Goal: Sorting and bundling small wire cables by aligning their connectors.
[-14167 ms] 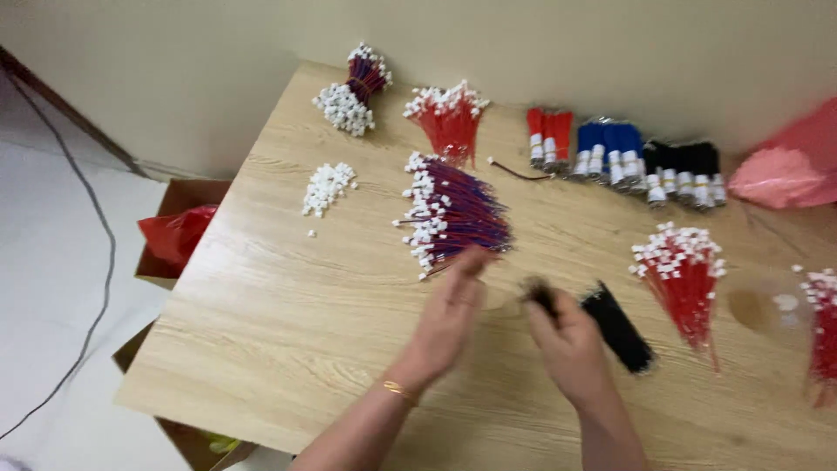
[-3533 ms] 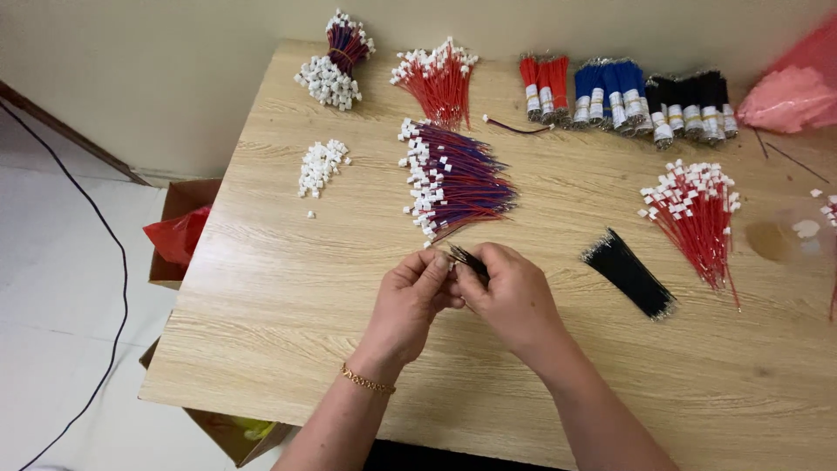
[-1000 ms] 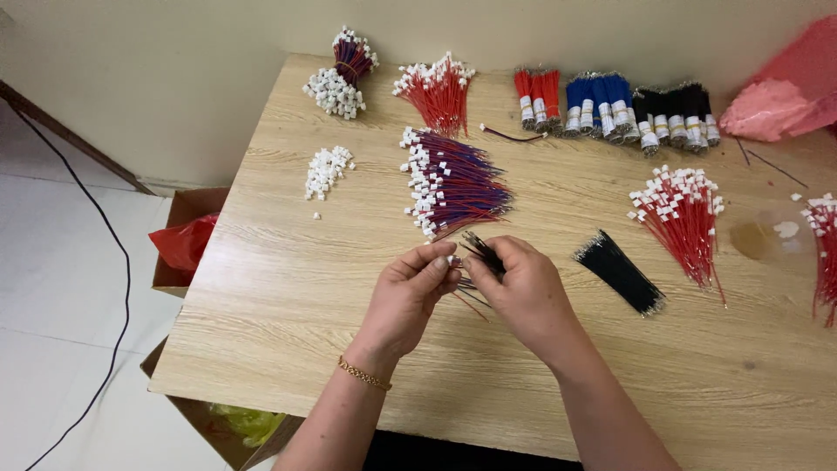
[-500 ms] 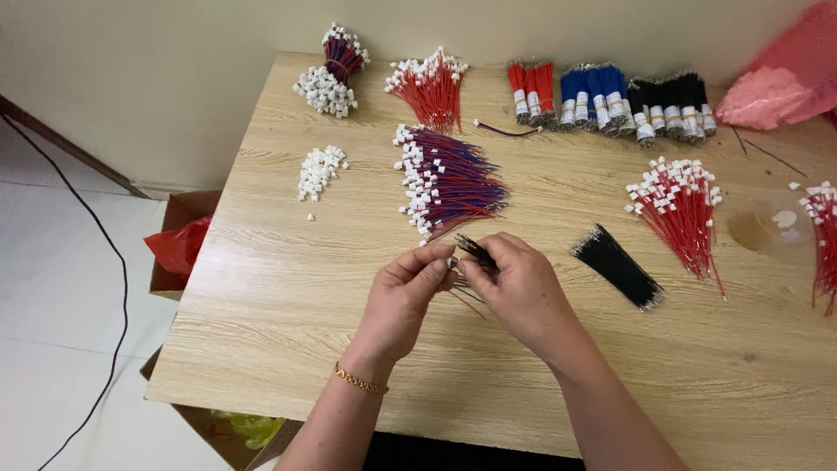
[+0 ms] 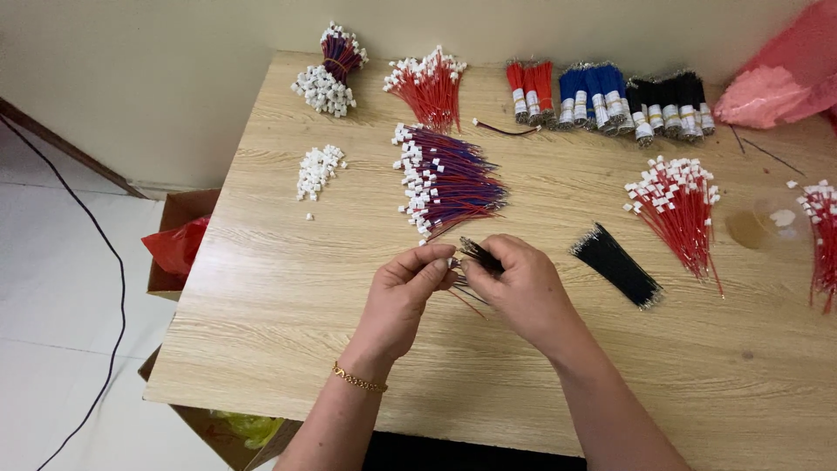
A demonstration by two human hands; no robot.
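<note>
My left hand and my right hand meet over the middle of the wooden table. The left fingers pinch a small white connector with thin red wires trailing below it. The right hand grips a small bundle of black wires and touches the connector with its fingertips. Just beyond the hands lies a fan of red-and-blue wires with white connectors. A loose bundle of black wires lies to the right of my right hand.
Loose white connectors, red wire bundles, taped red, blue and black bundles and a pink bag sit on the table. Cardboard boxes and a black cable are on the floor at left.
The hands stay together at the table's middle, shifting only slightly as the fingers work the connector and wires. The camera view has drifted a little.
</note>
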